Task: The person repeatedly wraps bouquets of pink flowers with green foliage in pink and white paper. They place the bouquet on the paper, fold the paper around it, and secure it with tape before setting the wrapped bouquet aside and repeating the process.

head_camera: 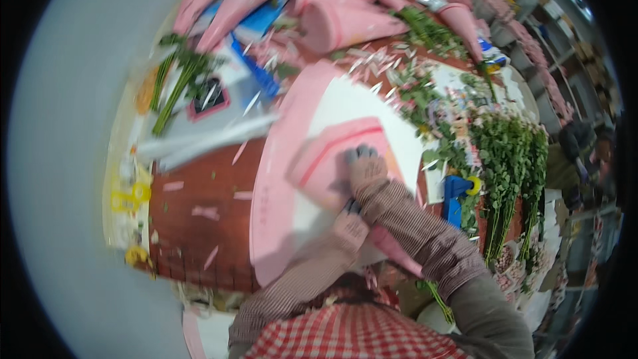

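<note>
A pink paper flower cone [324,159] lies tilted over a fan-shaped white wrapping sheet with a pink border [271,184]. Green stems [441,304] stick out of its narrow end near my body. My right hand [368,167], in a dark-tipped glove, rests on top of the cone, its fingers partly bent. Lower down, my left hand [351,227] is at the cone's tapering part, close to my right wrist; its fingers are partly hidden, and I cannot tell how firmly it holds the paper.
Several pink cones [344,25] lie at the far side. Leafy flower stems [508,169] and a blue tape dispenser [453,199] are at the right. Cut stems [174,85], a black-and-pink item [209,98] and yellow scissors [130,197] lie left. A person [578,154] is far right.
</note>
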Demonstrator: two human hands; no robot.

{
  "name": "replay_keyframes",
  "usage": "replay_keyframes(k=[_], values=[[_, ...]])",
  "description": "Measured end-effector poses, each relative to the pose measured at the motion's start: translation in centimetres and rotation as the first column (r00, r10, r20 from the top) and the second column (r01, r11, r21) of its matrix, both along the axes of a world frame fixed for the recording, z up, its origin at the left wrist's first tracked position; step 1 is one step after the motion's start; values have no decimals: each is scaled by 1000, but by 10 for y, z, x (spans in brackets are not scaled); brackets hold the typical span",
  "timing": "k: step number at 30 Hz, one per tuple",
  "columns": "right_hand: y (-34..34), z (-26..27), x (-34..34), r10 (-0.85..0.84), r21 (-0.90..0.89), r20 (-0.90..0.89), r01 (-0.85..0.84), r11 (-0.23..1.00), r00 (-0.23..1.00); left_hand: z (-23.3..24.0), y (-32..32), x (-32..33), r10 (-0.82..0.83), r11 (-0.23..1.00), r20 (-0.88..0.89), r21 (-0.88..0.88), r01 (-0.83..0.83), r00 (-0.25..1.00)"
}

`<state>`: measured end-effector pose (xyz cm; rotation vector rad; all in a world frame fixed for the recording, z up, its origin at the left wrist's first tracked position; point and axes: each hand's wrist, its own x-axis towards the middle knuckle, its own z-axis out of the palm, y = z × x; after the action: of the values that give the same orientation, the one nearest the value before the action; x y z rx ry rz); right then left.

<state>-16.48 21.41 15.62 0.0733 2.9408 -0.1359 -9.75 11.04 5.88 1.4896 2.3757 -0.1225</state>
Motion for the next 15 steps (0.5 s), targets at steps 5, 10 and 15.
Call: replay_keyframes(k=[5, 10, 15], values=[[74, 7, 141, -379, -298, -338, 284, 912, 861, 22, -16, -8, 23, 892, -72, 451, 11, 997], [79, -17, 297, -504, -263, 481, 667, 697, 717, 57, -23, -16, 208, 883, 194, 384, -269, 959], [57, -57, 332, -564, -732, 459, 652, 197, 686, 94, -38, -43, 272, 840, 215, 423, -341, 938]])
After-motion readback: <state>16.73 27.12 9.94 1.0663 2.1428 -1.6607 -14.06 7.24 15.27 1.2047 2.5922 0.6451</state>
